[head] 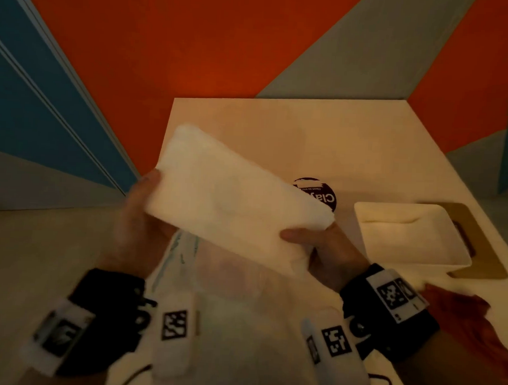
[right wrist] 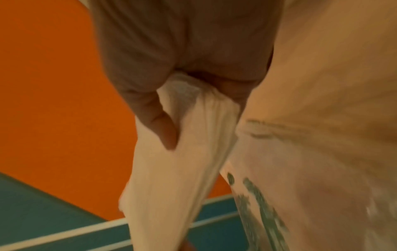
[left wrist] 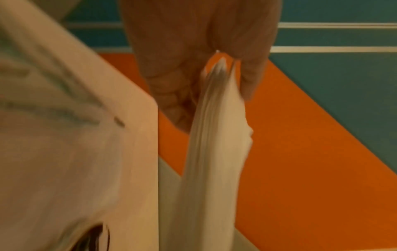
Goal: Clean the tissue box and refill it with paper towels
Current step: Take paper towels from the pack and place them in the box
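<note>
A thick stack of white paper towels [head: 232,197] is held in the air above the table, tilted down to the right. My left hand [head: 143,208] grips its left end, thumb on top; the left wrist view shows the paper towels [left wrist: 217,135] pinched between thumb and fingers [left wrist: 251,74]. My right hand [head: 320,247] grips the right end, and the right wrist view shows its thumb [right wrist: 159,124] pressed into the paper towels [right wrist: 171,178]. The open white tissue box [head: 405,236] lies on the table at the right, its inside empty. Its wooden lid [head: 472,242] lies under and behind it.
A clear plastic wrapper [head: 214,278] with green print lies on the table under the stack. A red cloth [head: 468,318] lies at the right, near my right wrist. A dark round sticker [head: 325,192] marks the white table [head: 279,129]. Orange, teal and grey floor surrounds the table.
</note>
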Tool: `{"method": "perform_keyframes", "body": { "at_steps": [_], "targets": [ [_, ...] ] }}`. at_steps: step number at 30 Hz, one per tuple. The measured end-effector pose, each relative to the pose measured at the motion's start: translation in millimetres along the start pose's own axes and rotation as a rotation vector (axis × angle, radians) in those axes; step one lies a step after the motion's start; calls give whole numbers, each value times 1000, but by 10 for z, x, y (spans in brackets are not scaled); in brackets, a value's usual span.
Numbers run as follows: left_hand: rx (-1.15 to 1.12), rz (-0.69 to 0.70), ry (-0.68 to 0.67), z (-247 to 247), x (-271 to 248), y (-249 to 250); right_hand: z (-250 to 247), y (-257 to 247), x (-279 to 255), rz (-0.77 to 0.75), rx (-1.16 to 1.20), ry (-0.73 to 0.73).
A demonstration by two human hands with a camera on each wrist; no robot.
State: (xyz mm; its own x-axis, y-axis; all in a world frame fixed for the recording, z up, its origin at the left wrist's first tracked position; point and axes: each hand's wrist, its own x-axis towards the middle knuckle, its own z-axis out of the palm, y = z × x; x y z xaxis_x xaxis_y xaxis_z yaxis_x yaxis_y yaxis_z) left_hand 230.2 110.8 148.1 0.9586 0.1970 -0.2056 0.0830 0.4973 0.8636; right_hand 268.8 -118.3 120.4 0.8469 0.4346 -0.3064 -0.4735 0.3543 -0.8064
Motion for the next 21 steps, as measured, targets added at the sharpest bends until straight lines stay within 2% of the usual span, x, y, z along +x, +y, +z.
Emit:
{"method": "perform_keyframes", "body": {
  "at_steps": [3, 5, 7, 11, 13, 16, 19, 21],
  "targets": [
    [239, -164, -138, -53, 32, 128, -114, -98, -57, 47, -70, -26],
    [389, -243, -130, 43, -12, 50, -144, -100, -81, 57, -98, -18],
    [400, -273, -122, 141, -64, -42, -190, -111, -119, 40, -82, 15],
    [397, -277, -114, 206, -86, -205, -371, -156, -243, 28, -25, 67],
    [369, -297, -99, 302, -94, -279, -434, -145, -317, 69, -126, 93],
    [367, -262, -141, 537, -100, -442, -576, -237, -400, 88, -277, 237],
    [401, -232, -172, 886, -22, -651, -845, -558, -507, 10, -448, 411],
    [441, -195, -235, 1218, 58, -787, -1069, -823, -590, -77, -644, 483]
  ]
}}
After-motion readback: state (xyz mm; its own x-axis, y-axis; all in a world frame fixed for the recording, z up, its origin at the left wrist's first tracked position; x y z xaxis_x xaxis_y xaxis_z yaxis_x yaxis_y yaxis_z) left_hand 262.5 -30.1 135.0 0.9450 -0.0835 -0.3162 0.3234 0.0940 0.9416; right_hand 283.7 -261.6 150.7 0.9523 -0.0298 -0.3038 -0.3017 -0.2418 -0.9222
